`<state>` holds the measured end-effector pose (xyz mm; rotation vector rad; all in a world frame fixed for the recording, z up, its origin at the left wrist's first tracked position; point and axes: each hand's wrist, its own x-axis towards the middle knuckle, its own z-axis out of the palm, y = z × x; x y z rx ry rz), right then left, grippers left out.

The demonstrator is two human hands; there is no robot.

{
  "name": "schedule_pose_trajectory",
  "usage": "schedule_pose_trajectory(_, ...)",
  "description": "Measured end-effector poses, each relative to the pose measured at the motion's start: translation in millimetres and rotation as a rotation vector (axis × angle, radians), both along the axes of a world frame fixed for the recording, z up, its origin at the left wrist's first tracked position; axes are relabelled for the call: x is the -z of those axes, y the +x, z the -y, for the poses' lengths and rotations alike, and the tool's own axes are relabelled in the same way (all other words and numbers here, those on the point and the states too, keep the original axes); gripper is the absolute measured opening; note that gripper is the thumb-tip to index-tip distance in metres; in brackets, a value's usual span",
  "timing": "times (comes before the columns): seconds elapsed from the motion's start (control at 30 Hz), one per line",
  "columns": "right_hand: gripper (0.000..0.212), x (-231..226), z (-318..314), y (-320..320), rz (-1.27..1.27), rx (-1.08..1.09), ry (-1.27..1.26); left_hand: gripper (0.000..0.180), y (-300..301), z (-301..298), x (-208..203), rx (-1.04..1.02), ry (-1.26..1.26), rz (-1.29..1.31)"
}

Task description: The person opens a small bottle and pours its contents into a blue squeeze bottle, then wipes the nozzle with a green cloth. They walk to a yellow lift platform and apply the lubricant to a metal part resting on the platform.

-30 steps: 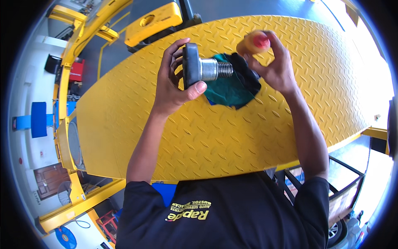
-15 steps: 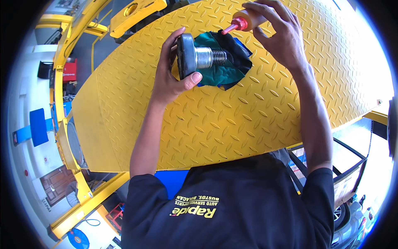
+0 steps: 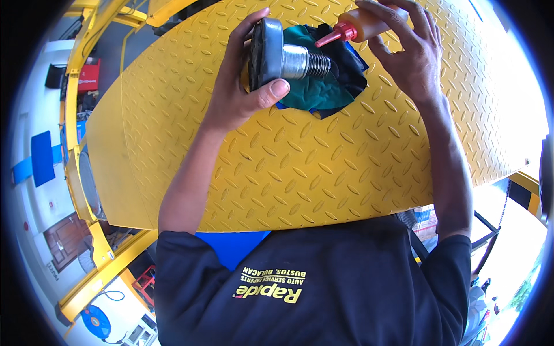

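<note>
Left fingers: black-headed threaded stud | right fingers: red-nozzled bottle

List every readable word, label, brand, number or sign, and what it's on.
Black shirt: yellow lettering, three lines, upside down here; legible, wording withheld.
White wall: dark lettering, too small to read.
Bottle, threaded part: none I can make out.

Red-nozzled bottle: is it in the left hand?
No, the right hand holds the red-nozzled bottle, while the left hand grips the threaded metal part by its black, wide end.
</note>
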<state>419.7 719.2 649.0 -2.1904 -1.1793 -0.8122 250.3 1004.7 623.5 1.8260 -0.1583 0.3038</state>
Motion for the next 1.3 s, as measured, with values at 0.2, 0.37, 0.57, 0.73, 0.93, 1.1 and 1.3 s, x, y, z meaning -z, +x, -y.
schedule_pose_trajectory(0.2,0.062,1,0,2,0.071,-0.036,-0.022,0.116,5,-7,4,0.066,0.015,0.027)
schedule_pose_trajectory(0.37,0.062,4,0,5,0.180,-0.017,-0.050,0.118,11,-3,10,0.140,-0.004,0.133)
schedule_pose_trajectory(0.57,0.069,2,-2,3,0.250,0.005,-0.030,0.119,8,5,-2,0.138,-0.026,0.090)
schedule_pose_trajectory(0.73,0.076,5,2,13,0.331,0.005,-0.052,0.120,7,-1,14,0.084,-0.109,0.065)
schedule_pose_trajectory(0.93,0.077,-2,3,12,0.436,0.037,-0.074,0.120,7,-7,14,0.071,-0.050,0.051)
schedule_pose_trajectory(1.1,0.076,-2,3,17,0.500,0.029,-0.040,0.119,7,-3,13,0.077,-0.089,0.064)
schedule_pose_trajectory(1.3,0.074,-16,1,-2,0.401,0.064,-0.089,0.117,6,-2,14,0.076,-0.119,0.069)
